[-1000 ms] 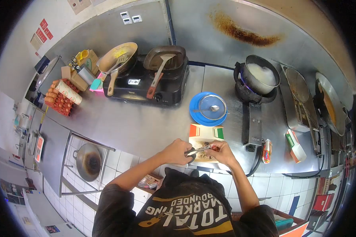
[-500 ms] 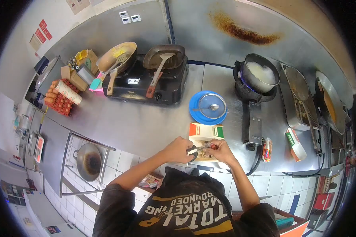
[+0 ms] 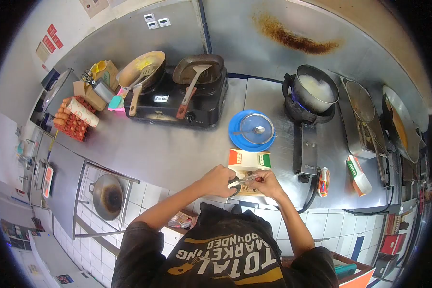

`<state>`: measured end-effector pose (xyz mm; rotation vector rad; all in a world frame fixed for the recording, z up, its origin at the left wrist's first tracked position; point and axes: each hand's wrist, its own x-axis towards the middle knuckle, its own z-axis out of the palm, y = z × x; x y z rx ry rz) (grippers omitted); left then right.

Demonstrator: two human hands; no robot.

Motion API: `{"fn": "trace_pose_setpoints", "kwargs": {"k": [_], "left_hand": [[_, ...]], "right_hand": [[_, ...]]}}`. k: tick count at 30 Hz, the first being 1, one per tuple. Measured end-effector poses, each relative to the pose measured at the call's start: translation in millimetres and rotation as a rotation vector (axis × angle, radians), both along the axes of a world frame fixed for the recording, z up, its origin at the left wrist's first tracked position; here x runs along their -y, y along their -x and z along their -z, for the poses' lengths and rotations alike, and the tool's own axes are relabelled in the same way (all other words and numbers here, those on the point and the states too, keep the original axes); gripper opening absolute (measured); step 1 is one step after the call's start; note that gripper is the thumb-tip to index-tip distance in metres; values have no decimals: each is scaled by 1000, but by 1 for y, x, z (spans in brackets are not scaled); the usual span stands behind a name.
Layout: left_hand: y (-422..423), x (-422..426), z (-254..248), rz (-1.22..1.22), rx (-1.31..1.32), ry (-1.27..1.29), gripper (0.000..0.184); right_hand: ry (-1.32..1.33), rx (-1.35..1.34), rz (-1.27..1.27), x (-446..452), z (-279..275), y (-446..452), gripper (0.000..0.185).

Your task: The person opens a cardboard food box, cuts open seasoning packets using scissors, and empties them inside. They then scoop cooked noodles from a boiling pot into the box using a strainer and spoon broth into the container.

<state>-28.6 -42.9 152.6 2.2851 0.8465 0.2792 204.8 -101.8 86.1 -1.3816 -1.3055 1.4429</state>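
Observation:
My left hand (image 3: 218, 181) is wrapped round the dark handles of a pair of scissors (image 3: 245, 181), whose blades point right over an open food box (image 3: 249, 158). My right hand (image 3: 269, 183) pinches a small dark-reddish piece at the blade tips; the fingers partly hide it. The box has white, red and green flaps, and small bits of food lie inside it. Just behind the box is a blue plate (image 3: 236, 139) with a strainer (image 3: 265, 123) and a spoon (image 3: 259, 130) on it.
A black stove (image 3: 165, 113) at back left bears two pans with spatulas. On a lit burner at right stands a pot (image 3: 317, 98) of whitish liquid. Egg trays (image 3: 77, 127) are at far left. Right of the burner are a red packet (image 3: 324, 182) and another box (image 3: 359, 176).
The reddish piece in my right hand shows less than before, and my right hand has shifted slightly. My left hand has moved slightly up with the scissors.

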Motion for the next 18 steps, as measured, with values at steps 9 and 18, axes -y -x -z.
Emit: {"fn": "trace_pose_setpoints", "kwargs": {"k": [9, 18], "left_hand": [[-3, -4, -2, 24, -29, -35, 27], [-7, -4, 3, 6, 0, -4, 27]], "right_hand": [[49, 67, -38, 0, -3, -2, 15], [43, 39, 3, 2, -3, -2, 11]]}}
